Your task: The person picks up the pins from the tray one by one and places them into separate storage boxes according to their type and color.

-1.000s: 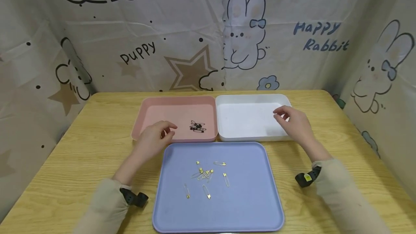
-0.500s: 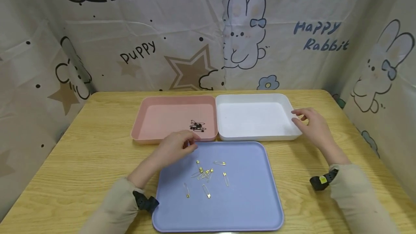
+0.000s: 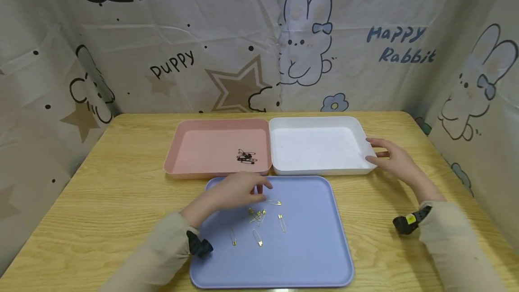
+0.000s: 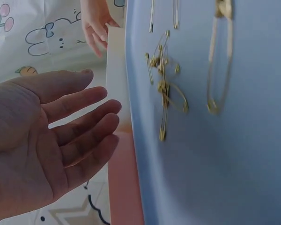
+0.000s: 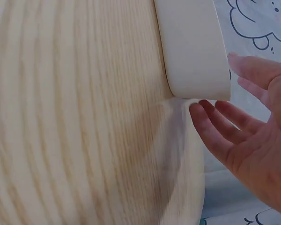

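Soft, even light fills the head view, leaving faint shadows on the surface [image 3: 121, 170]; the left wrist view is dimmer, its pins [image 4: 162, 88] slightly blurred, and the right wrist view is paler, with a diffuse shadow across the surface

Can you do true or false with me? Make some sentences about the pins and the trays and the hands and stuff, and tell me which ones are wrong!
1. The left hand is nearer to the gold pins than the right hand is. True.
2. The left hand is pinching a gold pin. False: its fingers hold nothing.
3. The black pins are in the pink tray. True.
4. The gold pins are in the pink tray. False: they lie in the blue tray.
5. The cloth behind the table says "Happy Rabbit". True.
6. The right hand is by the pink tray. False: it is at the end of the white tray.
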Demonstrator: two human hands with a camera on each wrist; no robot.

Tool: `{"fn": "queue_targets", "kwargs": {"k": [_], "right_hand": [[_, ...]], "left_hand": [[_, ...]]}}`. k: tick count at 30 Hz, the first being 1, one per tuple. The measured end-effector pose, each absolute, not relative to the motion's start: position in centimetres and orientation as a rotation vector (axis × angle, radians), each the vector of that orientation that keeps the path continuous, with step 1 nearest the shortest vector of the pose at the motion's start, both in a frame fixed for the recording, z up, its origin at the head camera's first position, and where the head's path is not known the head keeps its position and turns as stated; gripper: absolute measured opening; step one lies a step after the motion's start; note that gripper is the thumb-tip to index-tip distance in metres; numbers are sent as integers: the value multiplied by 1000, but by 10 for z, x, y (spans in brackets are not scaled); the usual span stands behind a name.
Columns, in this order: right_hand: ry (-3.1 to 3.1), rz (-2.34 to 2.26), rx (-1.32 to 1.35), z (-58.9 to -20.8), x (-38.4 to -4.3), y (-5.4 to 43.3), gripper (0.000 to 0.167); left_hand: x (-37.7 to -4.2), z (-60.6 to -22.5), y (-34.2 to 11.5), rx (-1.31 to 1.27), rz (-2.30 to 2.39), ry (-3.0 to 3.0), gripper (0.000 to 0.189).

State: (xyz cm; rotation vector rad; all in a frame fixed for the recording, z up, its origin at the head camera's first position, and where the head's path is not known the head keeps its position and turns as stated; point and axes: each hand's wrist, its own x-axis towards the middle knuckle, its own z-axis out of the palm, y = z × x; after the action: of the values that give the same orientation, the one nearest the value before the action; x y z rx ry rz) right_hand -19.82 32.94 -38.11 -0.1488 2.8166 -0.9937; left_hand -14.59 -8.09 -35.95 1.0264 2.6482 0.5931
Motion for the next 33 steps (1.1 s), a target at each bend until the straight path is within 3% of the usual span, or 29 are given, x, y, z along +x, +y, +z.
{"fn": "queue_targets", "kwargs": {"k": [20, 33], "right_hand": [[2501, -1244, -132, -394, -205, 349, 81], [2456, -1366, -103, -401, -204, 350, 80]], "left_hand": [[-160, -381, -42, 1023, 398, 2563, 10], [-162, -384, -38, 1011, 422, 2544, 9]]}}
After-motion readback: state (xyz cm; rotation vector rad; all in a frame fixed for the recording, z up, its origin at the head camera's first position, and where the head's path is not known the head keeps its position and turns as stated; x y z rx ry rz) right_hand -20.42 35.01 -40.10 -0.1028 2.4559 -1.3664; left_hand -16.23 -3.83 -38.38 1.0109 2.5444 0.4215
